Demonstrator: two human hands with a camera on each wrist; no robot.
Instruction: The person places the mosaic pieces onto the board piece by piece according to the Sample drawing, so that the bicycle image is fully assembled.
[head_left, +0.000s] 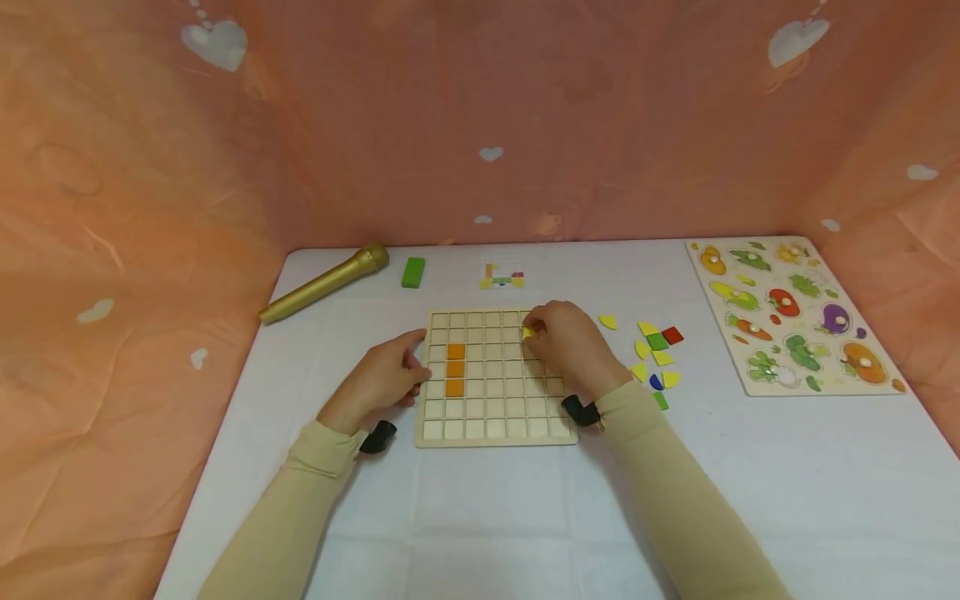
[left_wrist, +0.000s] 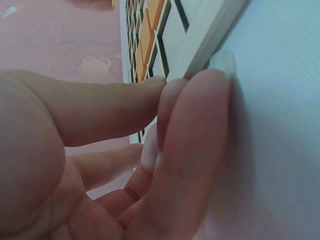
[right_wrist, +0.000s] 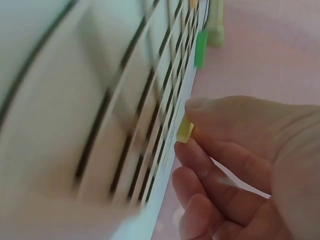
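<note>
A wooden grid board [head_left: 495, 444] lies flat, with three orange squares [head_left: 455, 368] in a column toward its left side. My left hand [head_left: 378, 379] is at the board's left edge; in the left wrist view the thumb and fingers [left_wrist: 195, 125] hold that edge [left_wrist: 207, 40]. Over the board's upper right part, my right hand [head_left: 573, 346] pinches a yellow piece [head_left: 528, 332]. The right wrist view shows this yellow piece [right_wrist: 185, 130] between the thumb and fingers of the right hand [right_wrist: 240, 150].
Several yellow pieces [head_left: 662, 358], green pieces [head_left: 657, 341], a red square [head_left: 672, 335] and a blue piece [head_left: 656, 382] lie right of the board. Behind it are a pattern card [head_left: 502, 272], a green block [head_left: 413, 272] and a gold microphone [head_left: 324, 285]. A vegetable puzzle [head_left: 798, 317] lies far right.
</note>
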